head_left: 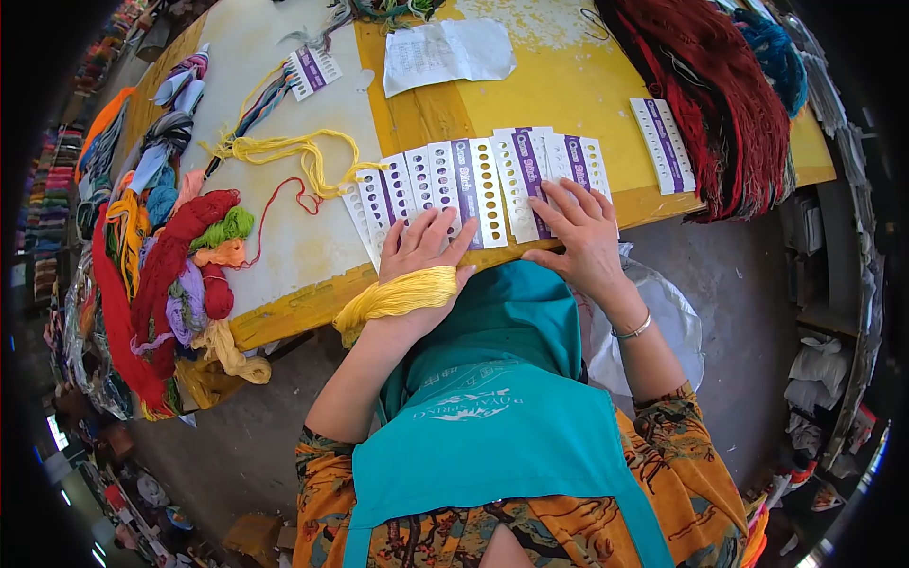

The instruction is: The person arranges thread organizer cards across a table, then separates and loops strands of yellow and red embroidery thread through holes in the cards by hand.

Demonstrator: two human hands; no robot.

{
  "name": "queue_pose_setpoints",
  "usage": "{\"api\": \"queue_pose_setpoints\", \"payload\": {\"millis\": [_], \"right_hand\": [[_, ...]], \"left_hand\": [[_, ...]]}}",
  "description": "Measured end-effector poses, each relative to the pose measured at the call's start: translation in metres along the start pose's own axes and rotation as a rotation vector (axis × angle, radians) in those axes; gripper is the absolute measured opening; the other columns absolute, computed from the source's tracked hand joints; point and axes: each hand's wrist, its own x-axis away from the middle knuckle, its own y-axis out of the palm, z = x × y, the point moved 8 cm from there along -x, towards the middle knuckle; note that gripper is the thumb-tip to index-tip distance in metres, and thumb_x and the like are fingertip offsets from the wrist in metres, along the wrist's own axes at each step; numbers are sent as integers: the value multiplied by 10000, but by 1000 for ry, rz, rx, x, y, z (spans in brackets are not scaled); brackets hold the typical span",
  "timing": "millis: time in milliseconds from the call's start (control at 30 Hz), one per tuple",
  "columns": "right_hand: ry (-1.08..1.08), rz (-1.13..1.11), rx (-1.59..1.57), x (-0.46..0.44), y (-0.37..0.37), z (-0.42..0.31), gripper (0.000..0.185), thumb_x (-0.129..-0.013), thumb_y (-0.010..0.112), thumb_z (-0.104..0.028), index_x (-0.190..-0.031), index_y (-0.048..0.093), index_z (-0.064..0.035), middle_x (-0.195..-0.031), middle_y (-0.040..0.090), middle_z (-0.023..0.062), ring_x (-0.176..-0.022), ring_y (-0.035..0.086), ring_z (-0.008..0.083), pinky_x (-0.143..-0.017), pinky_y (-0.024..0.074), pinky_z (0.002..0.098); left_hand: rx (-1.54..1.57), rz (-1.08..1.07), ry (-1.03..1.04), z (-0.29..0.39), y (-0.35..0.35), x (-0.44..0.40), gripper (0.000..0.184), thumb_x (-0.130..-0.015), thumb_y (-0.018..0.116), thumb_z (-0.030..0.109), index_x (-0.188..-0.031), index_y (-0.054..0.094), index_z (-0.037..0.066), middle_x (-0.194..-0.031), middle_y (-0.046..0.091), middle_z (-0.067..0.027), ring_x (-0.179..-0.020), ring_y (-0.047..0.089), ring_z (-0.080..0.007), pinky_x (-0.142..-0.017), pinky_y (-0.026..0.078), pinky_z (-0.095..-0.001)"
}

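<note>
Several white and purple cards with rows of holes (488, 189) lie fanned out, overlapping, along the front edge of the table. My left hand (424, 248) rests on the left part of the fan, fingers spread, with a yellow thread skein (402, 293) looped around its wrist. On the right part lies my right hand (579, 227), its fingers apart and flat on the cards, thumb near the table edge. Loose yellow thread (303, 151) trails on the table to the left of the cards, one end reaching them.
Colourful thread bundles (170, 256) hang over the left edge. Dark red thread (720, 95) lies at the right beside a card stack (663, 147). A written paper (450, 55) and a threaded card (314, 71) are farther back. The yellow table edge (294, 308) is close to my body.
</note>
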Motion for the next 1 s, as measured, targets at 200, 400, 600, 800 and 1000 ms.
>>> {"api": "queue_pose_setpoints", "payload": {"millis": [200,400,600,800,1000], "right_hand": [[-47,-14,5,8,-1,4,634,-651,817,-380,-1224,626,-185,-1344,559,26,-1299,454,252,-1080,289,465],[-120,84,68,25,1,7,539,-679,798,-280,-1190,648,-194,-1270,618,1,-1233,530,219,-1034,367,445],[-121,180,-14,26,-27,4,403,-750,679,-45,-1151,653,-81,-1224,650,67,-1183,588,250,-1002,436,416],[-25,376,-7,27,-42,27,331,-747,650,30,-1069,688,-37,-1111,692,104,-1069,651,264,-904,510,361],[-4,481,-91,17,-55,16,269,-708,714,12,-968,717,-55,-984,723,95,-956,696,264,-818,545,341]], "left_hand": [[-2,-11,3,1,-1,-1,538,-882,624,291,-1389,486,175,-1398,426,-95,-1345,349,-269,-1129,241,-476],[-7,-5,3,1,0,0,535,-879,626,286,-1385,492,173,-1394,430,-95,-1344,350,-268,-1128,240,-474],[2,-1,6,1,0,0,532,-880,625,282,-1382,494,166,-1395,429,-101,-1342,352,-272,-1129,237,-474],[8,-7,5,1,1,0,526,-882,622,281,-1378,498,159,-1396,427,-107,-1343,351,-278,-1131,233,-473],[7,-8,4,2,-3,-1,551,-887,615,286,-1401,465,157,-1382,445,-113,-1338,360,-281,-1132,234,-468]]}}
